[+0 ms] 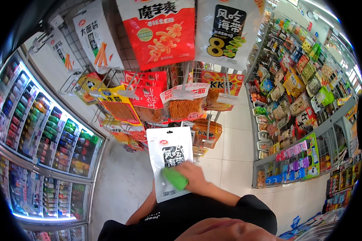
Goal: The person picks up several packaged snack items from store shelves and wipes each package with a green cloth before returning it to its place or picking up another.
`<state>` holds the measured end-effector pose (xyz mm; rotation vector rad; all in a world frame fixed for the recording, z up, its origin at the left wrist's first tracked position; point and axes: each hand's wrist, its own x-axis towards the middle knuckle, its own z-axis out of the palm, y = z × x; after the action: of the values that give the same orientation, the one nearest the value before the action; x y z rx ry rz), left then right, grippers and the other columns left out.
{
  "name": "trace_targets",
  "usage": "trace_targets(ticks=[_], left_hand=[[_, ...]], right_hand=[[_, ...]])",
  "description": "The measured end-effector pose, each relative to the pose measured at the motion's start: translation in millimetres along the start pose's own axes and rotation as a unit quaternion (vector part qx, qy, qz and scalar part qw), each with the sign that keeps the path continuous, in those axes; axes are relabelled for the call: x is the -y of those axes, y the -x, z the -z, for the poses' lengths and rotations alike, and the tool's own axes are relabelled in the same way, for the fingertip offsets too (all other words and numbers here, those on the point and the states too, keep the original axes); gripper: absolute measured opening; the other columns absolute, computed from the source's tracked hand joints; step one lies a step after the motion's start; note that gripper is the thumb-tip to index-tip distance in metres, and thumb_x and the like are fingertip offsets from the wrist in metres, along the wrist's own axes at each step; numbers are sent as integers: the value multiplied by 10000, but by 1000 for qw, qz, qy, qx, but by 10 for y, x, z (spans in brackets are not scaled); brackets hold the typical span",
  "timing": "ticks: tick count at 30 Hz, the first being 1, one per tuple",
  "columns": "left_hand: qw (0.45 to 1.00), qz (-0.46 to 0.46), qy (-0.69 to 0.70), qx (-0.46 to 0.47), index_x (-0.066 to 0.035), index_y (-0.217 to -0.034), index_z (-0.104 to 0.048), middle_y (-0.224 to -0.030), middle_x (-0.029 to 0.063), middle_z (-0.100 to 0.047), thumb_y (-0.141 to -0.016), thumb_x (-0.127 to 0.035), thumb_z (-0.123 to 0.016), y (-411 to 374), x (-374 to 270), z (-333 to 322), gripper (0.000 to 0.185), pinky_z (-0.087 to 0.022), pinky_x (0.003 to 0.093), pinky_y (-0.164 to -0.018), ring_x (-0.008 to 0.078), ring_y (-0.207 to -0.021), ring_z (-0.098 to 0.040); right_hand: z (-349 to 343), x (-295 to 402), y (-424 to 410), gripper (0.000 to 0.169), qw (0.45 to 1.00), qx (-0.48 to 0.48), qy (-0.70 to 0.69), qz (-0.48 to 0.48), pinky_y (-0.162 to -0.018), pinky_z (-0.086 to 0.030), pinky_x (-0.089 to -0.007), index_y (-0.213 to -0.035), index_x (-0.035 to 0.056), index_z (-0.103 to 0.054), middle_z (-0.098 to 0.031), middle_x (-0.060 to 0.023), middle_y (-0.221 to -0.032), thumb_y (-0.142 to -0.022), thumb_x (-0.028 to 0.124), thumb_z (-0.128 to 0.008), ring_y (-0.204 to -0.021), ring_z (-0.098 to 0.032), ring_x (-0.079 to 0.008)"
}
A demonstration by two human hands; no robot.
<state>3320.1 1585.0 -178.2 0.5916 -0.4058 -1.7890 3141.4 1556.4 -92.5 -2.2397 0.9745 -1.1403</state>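
Note:
A white snack bag (160, 156) with a black printed panel and a hang hole at its top is held up before my chest, face towards me. My left forearm (144, 205) runs up behind it; the bag hides the hand that supports it. My right hand (196, 178) is closed around a green cloth (175, 178), which lies against the lower front of the bag. Both hand and cloth are blurred. Just beyond the bag's top edge hang a yellow snack packet (120, 106) and a clear-fronted snack packet (185, 105).
A wire display rack (129, 57) carries large snack bags, among them a red one (169, 36) and a grey-white one (229, 33). Glass-door drink coolers (48, 126) line the left. At right stands a shelf unit (256, 173) full of packaged foods. The floor (235, 144) is tiled.

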Motion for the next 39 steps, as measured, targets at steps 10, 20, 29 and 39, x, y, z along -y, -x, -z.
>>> trace_targets(ticks=[10, 20, 29, 39], left_hand=[[991, 13, -80, -109, -50, -1352, -478, -1295, 127, -556, -1044, -329, -407, 52, -45, -364, 422, -485, 377, -994, 233, -1213, -549], [943, -133, -275, -130, -111, -1191, -402, -1121, 36, -518, -935, -34, -609, 329, -113, -258, 338, -410, 290, -902, 120, -1030, -513], [949, -107, -286, -75, -65, -1070, -484, -1064, 50, -592, -838, 82, -672, 601, -361, -137, 333, -480, 278, -828, 124, -962, -575], [976, -100, -196, 0, -27, -1363, -450, -1295, 103, -517, -837, 100, -648, 517, 54, -464, 576, -383, 326, -1062, 182, -1222, -492]], right_hand=[[-233, -83, 74, 349, 981, -94, -167, -40, -989, -399, -368, -1155, 43, -658, -525, -126, -1300, -812, 61, -717, -1178, -510, -274], [-599, 54, 280, 321, 665, -40, -602, -440, -649, -505, -258, -1175, 96, -609, -648, -5, -928, -990, 358, -587, -759, -622, -98], [-759, -54, 635, 435, 463, 11, -783, -415, -825, -583, -425, -1290, 10, -551, -673, -158, -1141, -993, 324, -510, -945, -700, -288], [31, 209, 788, 404, 673, -212, -550, -446, -735, -587, -320, -1271, 0, -545, -670, -121, -1088, -982, 280, -578, -900, -692, -196]])
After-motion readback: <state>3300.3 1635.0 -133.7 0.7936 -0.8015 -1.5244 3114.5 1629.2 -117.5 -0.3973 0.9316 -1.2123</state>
